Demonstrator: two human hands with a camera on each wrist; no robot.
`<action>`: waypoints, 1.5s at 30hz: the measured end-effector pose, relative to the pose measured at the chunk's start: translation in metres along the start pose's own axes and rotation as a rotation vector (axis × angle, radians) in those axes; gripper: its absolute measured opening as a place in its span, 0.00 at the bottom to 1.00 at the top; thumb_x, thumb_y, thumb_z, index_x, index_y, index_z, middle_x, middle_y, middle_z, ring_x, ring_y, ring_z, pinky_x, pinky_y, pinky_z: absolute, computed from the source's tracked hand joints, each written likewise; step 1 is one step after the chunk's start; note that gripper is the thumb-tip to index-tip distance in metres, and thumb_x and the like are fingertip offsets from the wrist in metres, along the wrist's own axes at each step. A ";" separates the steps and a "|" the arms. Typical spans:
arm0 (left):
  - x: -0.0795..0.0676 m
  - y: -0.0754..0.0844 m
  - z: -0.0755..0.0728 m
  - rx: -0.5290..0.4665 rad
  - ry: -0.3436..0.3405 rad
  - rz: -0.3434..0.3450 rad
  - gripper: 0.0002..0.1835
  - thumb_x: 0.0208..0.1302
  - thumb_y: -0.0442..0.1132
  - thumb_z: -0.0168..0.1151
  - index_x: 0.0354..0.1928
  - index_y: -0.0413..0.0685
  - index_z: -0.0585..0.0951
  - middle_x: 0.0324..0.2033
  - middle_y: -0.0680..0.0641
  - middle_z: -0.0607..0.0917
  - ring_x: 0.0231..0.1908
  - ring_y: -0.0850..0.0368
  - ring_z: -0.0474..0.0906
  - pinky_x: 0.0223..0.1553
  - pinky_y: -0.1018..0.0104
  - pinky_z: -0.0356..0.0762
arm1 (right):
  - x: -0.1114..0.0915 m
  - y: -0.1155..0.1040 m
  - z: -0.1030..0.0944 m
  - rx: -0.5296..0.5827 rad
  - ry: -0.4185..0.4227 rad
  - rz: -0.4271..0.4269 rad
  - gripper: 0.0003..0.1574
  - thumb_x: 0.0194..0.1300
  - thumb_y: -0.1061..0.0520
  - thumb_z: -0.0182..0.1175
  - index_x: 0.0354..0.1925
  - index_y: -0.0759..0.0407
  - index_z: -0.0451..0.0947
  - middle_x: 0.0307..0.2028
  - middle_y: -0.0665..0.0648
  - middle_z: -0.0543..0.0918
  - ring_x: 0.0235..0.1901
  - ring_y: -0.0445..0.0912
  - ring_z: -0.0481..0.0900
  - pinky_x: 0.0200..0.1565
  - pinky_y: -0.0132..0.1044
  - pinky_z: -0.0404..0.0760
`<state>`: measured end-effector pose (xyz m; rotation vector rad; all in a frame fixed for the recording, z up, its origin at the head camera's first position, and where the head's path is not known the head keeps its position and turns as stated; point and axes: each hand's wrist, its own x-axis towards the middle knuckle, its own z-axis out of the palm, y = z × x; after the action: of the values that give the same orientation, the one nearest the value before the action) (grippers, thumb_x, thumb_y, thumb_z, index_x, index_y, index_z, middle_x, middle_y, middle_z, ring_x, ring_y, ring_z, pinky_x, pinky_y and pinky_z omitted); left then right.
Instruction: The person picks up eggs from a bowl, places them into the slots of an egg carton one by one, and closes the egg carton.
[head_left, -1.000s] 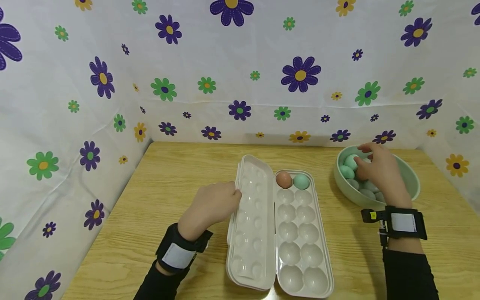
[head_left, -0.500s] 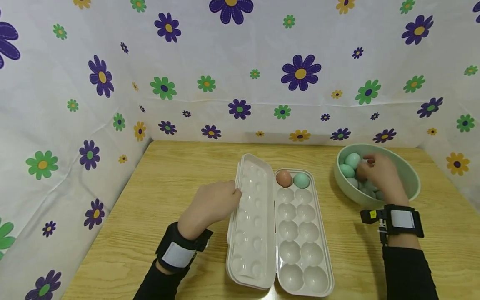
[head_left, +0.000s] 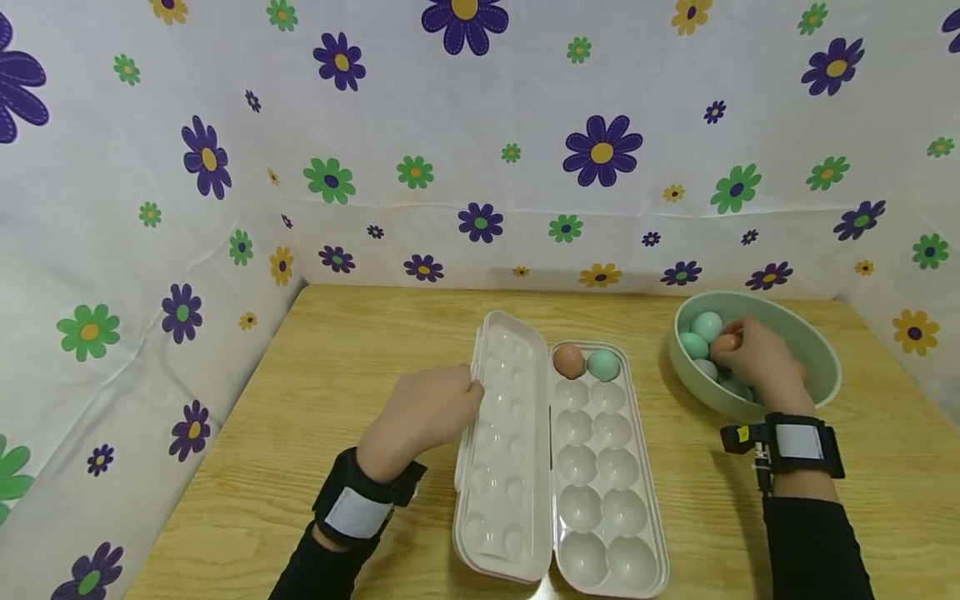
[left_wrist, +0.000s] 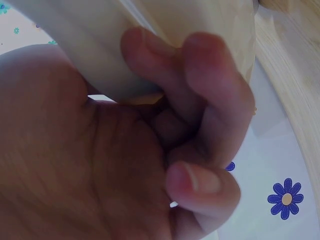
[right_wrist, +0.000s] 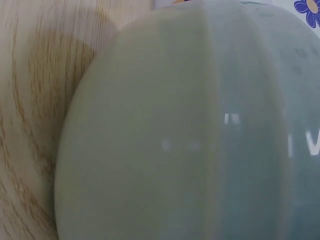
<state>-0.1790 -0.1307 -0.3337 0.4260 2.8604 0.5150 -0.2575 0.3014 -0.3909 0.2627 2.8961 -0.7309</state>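
Observation:
A white plastic egg box lies opened flat on the table, its lid (head_left: 506,467) to the left and its egg tray (head_left: 609,473) to the right. My left hand (head_left: 423,412) grips the lid's left edge; in the left wrist view its fingers (left_wrist: 215,85) curl round the pale plastic. A brown egg (head_left: 568,362) and a green egg (head_left: 603,365) fill the tray's far row. Inside the pale green bowl (head_left: 693,385), my right hand (head_left: 767,362) pinches another brown egg (head_left: 724,345). The bowl's outer side (right_wrist: 135,130) fills the right wrist view, hiding that hand.
Mint eggs (head_left: 707,325) and greyish eggs (head_left: 707,369) lie in the bowl round the right hand. The wooden table (head_left: 360,333) meets a flowered white cloth (head_left: 525,100) at the back and sides. The bowl stands to the right of the tray.
The right hand has gone from reaching with spread fingers among the eggs to pinching a brown egg, which now shows at its fingertips. The left hand and egg box have stayed put.

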 end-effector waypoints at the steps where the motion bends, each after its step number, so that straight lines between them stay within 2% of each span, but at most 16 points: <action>1: 0.000 0.000 0.000 -0.002 0.002 0.000 0.20 0.78 0.43 0.41 0.25 0.51 0.74 0.19 0.53 0.67 0.23 0.56 0.70 0.24 0.64 0.62 | 0.000 0.000 0.001 0.002 0.002 0.002 0.38 0.64 0.49 0.54 0.66 0.67 0.62 0.61 0.73 0.71 0.54 0.65 0.71 0.48 0.65 0.68; 8: 0.001 -0.001 0.002 -0.005 0.012 0.005 0.20 0.77 0.43 0.42 0.25 0.51 0.74 0.19 0.53 0.67 0.22 0.56 0.70 0.24 0.64 0.61 | 0.001 0.000 0.002 -0.022 0.038 -0.057 0.39 0.63 0.50 0.55 0.66 0.73 0.65 0.60 0.78 0.71 0.54 0.67 0.71 0.53 0.64 0.73; 11: 0.001 -0.001 0.002 -0.007 0.015 0.007 0.20 0.77 0.43 0.42 0.25 0.51 0.74 0.18 0.53 0.67 0.22 0.56 0.69 0.23 0.64 0.60 | -0.001 -0.002 0.001 -0.022 0.070 -0.055 0.37 0.63 0.49 0.55 0.64 0.71 0.69 0.59 0.77 0.72 0.52 0.65 0.71 0.47 0.59 0.75; 15: 0.001 -0.001 0.002 -0.010 0.015 0.005 0.20 0.77 0.43 0.42 0.25 0.51 0.74 0.18 0.53 0.67 0.21 0.56 0.68 0.23 0.64 0.59 | -0.004 -0.005 0.000 0.024 0.151 -0.106 0.28 0.64 0.51 0.58 0.53 0.74 0.76 0.50 0.74 0.77 0.45 0.61 0.74 0.41 0.49 0.75; 18: 0.000 0.000 0.001 -0.009 0.015 0.004 0.20 0.77 0.43 0.42 0.24 0.50 0.73 0.18 0.53 0.67 0.22 0.56 0.68 0.23 0.64 0.59 | -0.005 -0.006 0.000 0.046 0.179 -0.126 0.28 0.66 0.51 0.59 0.51 0.76 0.75 0.48 0.76 0.78 0.44 0.63 0.76 0.43 0.53 0.76; 19: 0.000 0.000 0.001 -0.008 0.015 0.003 0.20 0.77 0.43 0.42 0.24 0.50 0.73 0.18 0.53 0.67 0.22 0.56 0.69 0.23 0.64 0.60 | -0.005 -0.007 -0.001 0.047 0.181 -0.128 0.31 0.67 0.51 0.60 0.55 0.77 0.74 0.51 0.77 0.77 0.46 0.64 0.76 0.46 0.55 0.76; 22: -0.001 0.000 0.001 -0.003 0.015 0.003 0.20 0.77 0.42 0.42 0.25 0.50 0.74 0.18 0.53 0.67 0.22 0.56 0.69 0.23 0.64 0.60 | -0.006 -0.008 -0.003 0.074 0.156 -0.094 0.34 0.68 0.49 0.59 0.58 0.77 0.70 0.53 0.77 0.76 0.48 0.65 0.75 0.48 0.59 0.75; 27: -0.001 0.002 0.000 0.005 0.010 0.002 0.19 0.77 0.42 0.41 0.25 0.49 0.74 0.19 0.53 0.67 0.23 0.56 0.69 0.23 0.65 0.61 | -0.009 -0.010 -0.007 0.090 0.126 -0.053 0.37 0.69 0.45 0.58 0.60 0.75 0.66 0.54 0.75 0.74 0.48 0.63 0.73 0.45 0.53 0.75; 35: -0.001 0.002 -0.001 0.007 0.013 0.008 0.19 0.77 0.42 0.42 0.25 0.49 0.74 0.19 0.53 0.67 0.23 0.56 0.70 0.23 0.64 0.61 | -0.014 -0.018 -0.015 0.065 0.112 -0.109 0.33 0.68 0.47 0.56 0.59 0.71 0.73 0.55 0.73 0.77 0.49 0.61 0.74 0.47 0.50 0.74; 45: -0.003 0.003 -0.001 -0.001 0.013 0.008 0.19 0.77 0.42 0.42 0.26 0.48 0.74 0.19 0.52 0.67 0.22 0.56 0.69 0.23 0.65 0.60 | -0.022 -0.026 -0.023 0.059 0.060 -0.127 0.35 0.68 0.46 0.54 0.61 0.72 0.69 0.53 0.71 0.75 0.47 0.59 0.73 0.38 0.38 0.72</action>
<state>-0.1763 -0.1296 -0.3312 0.4356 2.8716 0.5220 -0.2430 0.2872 -0.3553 0.1104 2.9734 -0.8441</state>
